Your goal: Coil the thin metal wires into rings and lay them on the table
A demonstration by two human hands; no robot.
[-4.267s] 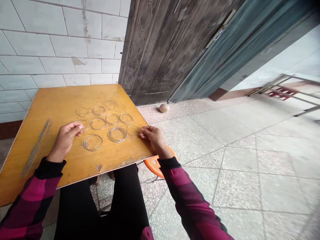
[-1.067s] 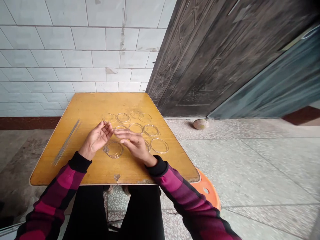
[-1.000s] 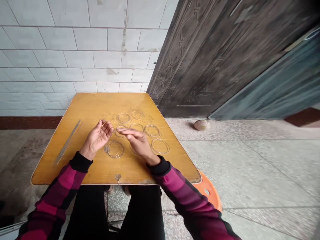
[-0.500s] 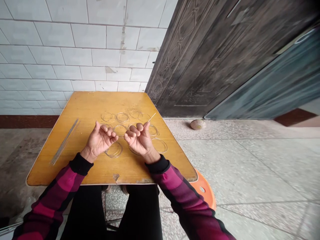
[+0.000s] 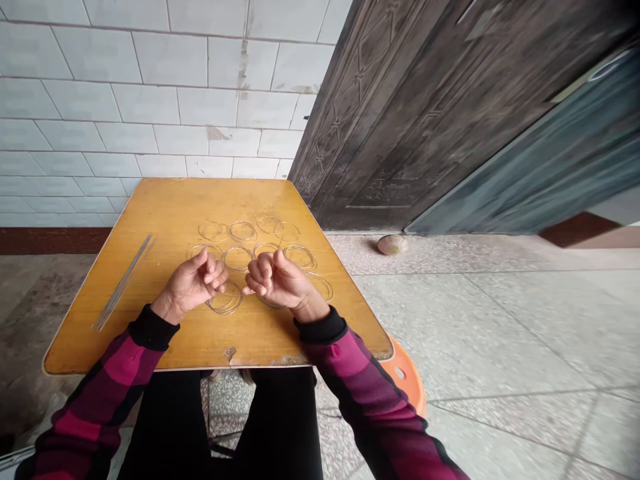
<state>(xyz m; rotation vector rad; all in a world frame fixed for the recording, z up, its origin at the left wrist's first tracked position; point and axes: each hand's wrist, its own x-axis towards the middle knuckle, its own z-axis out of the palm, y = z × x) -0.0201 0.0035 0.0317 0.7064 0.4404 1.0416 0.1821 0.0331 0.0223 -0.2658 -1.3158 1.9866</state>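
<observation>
Closer together than half a second earlier: the left hand [image 5: 193, 283] and right hand [image 5: 277, 280]. The fine wire end that stood above the right hand's fingers then no longer shows.

Left hand: half closed, fingers curled inward; any hold cannot be told. Right hand: half closed, fingers curled toward the left hand; any hold is hidden by the fingers.

Coiled wire bundle [image 5: 225, 300]: several turns, lying under the left hand's fingers and between both hands, toward the tabletop's near edge.

Thin wire rings [image 5: 243, 231]: eight, in two loose rows running toward the far edge. One more ring [image 5: 320, 287] lies partly under the right hand, toward the right edge.

Handling note: wire this fine is best worked at the fingertips, with wrists kept clear of neighbouring rings.

Straight wire bundle [image 5: 123, 283]: lying aslant near the left edge.

Yellow varnished tabletop [image 5: 95, 333]: carries all the above; chipped at the near edge.

Also present: orange stool [image 5: 407, 377], beyond the near right corner; small rounded object [image 5: 391, 245] on the terrazzo floor [image 5: 475, 320], by the dark embossed door [image 5: 400, 133].
</observation>
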